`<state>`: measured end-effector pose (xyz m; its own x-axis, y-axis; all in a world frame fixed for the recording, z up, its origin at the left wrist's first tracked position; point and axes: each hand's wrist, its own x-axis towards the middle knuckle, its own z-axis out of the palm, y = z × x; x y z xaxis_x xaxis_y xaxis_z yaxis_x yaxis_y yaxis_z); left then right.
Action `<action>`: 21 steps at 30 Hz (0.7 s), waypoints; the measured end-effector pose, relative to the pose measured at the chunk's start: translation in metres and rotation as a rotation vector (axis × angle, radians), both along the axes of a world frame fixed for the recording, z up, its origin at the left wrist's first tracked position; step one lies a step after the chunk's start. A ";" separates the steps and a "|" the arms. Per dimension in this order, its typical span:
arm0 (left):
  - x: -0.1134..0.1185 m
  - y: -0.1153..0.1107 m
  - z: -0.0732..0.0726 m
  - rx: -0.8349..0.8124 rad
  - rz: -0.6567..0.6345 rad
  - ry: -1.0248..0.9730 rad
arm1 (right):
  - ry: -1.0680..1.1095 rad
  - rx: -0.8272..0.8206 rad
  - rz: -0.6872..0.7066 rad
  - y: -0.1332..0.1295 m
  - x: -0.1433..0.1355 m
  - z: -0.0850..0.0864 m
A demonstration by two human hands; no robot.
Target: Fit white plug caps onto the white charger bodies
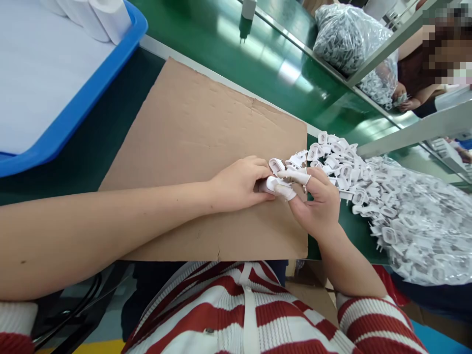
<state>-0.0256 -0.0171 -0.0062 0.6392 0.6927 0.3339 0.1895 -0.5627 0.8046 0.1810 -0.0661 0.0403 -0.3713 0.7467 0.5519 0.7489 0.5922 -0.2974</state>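
My left hand (pixel 245 183) is closed around a small white plastic piece (pixel 272 184) at the right part of the cardboard sheet (pixel 206 132). From the other side my right hand (pixel 313 196) grips the same piece between thumb and forefinger, both wearing white finger cots. Its exact kind is hidden by my fingers. Just beyond my fingertips begins a heap of loose white plug parts (pixel 342 164), some with pins showing.
To the right, a clear plastic bag (pixel 435 216) spills plug parts onto the green table. A blue tray (pixel 79 115) with white cylinders stands at the left. A white adapter (pixel 249 9) sits on the green belt (pixel 228 44). Opposite, a person handles parts beside another bag (pixel 346 37).
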 end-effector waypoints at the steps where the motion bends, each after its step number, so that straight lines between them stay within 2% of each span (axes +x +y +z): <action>1: 0.000 0.000 0.000 0.000 0.002 0.002 | -0.001 0.020 0.002 0.000 0.000 0.000; 5: 0.001 0.000 0.000 0.008 0.007 0.012 | -0.058 0.067 0.022 -0.002 0.000 -0.001; 10: 0.001 0.000 0.000 -0.011 0.024 0.032 | -0.008 0.088 0.007 -0.004 0.001 0.001; 21: 0.001 0.000 0.000 -0.008 0.032 0.024 | -0.059 0.011 0.001 -0.004 -0.001 -0.001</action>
